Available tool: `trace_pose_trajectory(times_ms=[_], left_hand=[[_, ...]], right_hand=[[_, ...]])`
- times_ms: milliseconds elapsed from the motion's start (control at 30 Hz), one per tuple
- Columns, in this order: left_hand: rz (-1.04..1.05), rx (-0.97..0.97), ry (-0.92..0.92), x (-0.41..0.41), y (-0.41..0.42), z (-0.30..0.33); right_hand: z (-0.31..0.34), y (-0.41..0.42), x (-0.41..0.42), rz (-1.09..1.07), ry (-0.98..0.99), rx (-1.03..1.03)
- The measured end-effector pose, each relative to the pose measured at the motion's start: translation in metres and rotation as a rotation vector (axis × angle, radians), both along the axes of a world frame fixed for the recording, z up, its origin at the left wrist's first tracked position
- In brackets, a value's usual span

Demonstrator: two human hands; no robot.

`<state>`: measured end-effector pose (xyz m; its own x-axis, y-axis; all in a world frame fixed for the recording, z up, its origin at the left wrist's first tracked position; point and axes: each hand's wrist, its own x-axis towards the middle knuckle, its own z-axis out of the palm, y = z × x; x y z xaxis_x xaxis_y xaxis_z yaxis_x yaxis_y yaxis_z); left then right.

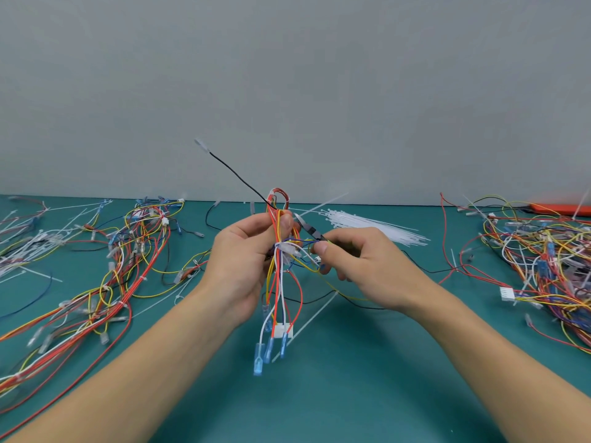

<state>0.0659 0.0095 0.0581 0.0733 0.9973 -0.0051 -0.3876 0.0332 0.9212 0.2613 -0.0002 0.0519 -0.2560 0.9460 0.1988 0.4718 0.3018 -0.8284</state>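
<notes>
The wire bundle (277, 266) is held in the air above the green table (319, 394), between the two hands and roughly mid-scene; the left hand (243, 260) is clamped round its upper half, fingers curled about the wires and thumb pressed near the top. A white cable tie (281, 245) is already wrapped round the bundle just below that thumb, so the binding looks done. What seems left is trimming the tie's spare end, though the picture does not show plainly where that end runs.

The right hand (358, 260) is closed on a small pair of cutters (307, 227), whose tip slants up and to the left, close beside the bundle's top; whether the blades are apart cannot be told.

The bundle stands nearly upright, its long axis running from top to bottom of the view; the red looped end points up and away, while the white plug (283, 330) and the blue terminals (259, 359) hang down toward the person. One black wire (236, 175) springs out up and to the left.

A heap of spare ties (367, 223) lies behind the right hand; a spread of wire sets (128, 251) lies to the left, several with ties on them, and a tangled pile (543, 257) to the right, likely work yet to do.
</notes>
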Motion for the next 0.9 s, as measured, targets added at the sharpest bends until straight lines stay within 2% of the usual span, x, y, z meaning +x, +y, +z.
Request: trace_pose_trajectory(times_ms=[400,767,900], left_hand=[[0.009,-0.018,0.041,-0.0013,-0.0016,0.0006],[0.003,-0.033,0.041,-0.0010,-0.0013,-0.0011],[-0.002,-0.029,0.026,-0.0015,-0.0011,-0.0007]], right_hand=[[-0.0005,-0.0007,-0.0015,-0.006,0.022,-0.056],[-0.0007,-0.0034,-0.0019,-0.033,-0.074,0.004],[-0.0013,-0.0021,-0.0044,-0.031,-0.032,-0.037]])
